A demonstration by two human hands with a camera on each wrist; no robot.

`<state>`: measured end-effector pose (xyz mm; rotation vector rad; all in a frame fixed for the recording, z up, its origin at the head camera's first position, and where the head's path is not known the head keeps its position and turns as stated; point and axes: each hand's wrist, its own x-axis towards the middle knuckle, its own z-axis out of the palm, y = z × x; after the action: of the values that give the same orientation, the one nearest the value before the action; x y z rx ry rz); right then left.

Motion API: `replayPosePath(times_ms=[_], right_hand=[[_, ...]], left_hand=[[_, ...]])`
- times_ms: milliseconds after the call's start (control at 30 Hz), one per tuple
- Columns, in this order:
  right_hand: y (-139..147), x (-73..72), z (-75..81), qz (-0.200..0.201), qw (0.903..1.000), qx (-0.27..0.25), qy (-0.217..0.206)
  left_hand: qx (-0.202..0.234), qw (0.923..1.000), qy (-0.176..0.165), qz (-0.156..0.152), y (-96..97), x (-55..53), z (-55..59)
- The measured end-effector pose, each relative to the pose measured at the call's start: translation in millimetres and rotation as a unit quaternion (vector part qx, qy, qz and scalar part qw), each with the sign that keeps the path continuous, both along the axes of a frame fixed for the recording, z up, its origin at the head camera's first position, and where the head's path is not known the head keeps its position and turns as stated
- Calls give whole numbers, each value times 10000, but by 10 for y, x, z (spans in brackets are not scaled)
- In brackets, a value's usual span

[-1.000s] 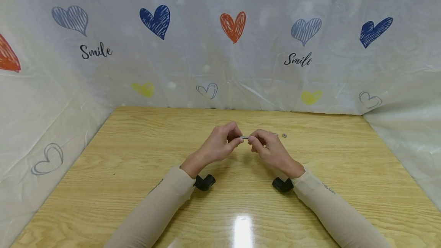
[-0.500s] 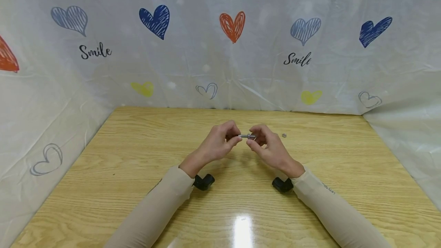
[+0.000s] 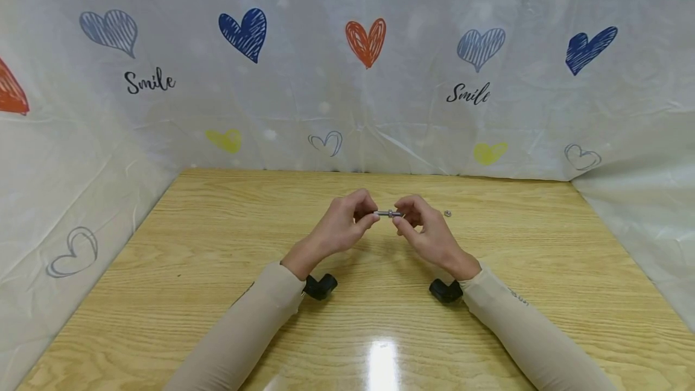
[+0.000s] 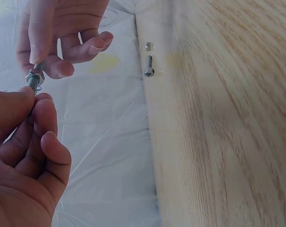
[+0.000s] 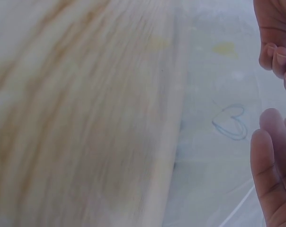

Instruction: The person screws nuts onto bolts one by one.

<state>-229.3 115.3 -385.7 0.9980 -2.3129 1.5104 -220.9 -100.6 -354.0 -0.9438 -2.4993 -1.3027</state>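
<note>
My left hand [image 3: 345,222] pinches one end of a metal bolt [image 4: 33,84] between thumb and fingers, above the table. A hex nut [image 4: 35,77] sits on its thread, between the two hands. From the other side my right hand [image 3: 426,231] holds the threaded end between thumb and forefinger, close beside the nut. In the left wrist view the other fingers of the right hand spread loosely. Only parts of both hands appear in the right wrist view, where the bolt is out of sight.
Another socket-head bolt [image 4: 149,66] and a loose nut [image 4: 148,46] lie on the wooden table [image 3: 244,318]. From the head view the right hand hides that second bolt. A white cloth [image 3: 304,95] printed with hearts hangs behind the table.
The right fingers first covered the bolt's end, then parted and showed the nut, and now close in on the end again. The left hand keeps its pinch and shifts very slightly left.
</note>
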Motion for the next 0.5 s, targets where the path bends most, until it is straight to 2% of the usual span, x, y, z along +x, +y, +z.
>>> replayPosePath(times_ms=[200,433,500], right_hand=[[-7,32,42,-108,9999,33,-104],[-54,210,291,-53,9998,61,159],[-61,228,319,-56,9997,106,200]], left_hand=[[4,10000,29,32,-1,-1,10],[-1,10000,28,26,0,-12,4],[1,10000,28,3,-1,-16,-1]])
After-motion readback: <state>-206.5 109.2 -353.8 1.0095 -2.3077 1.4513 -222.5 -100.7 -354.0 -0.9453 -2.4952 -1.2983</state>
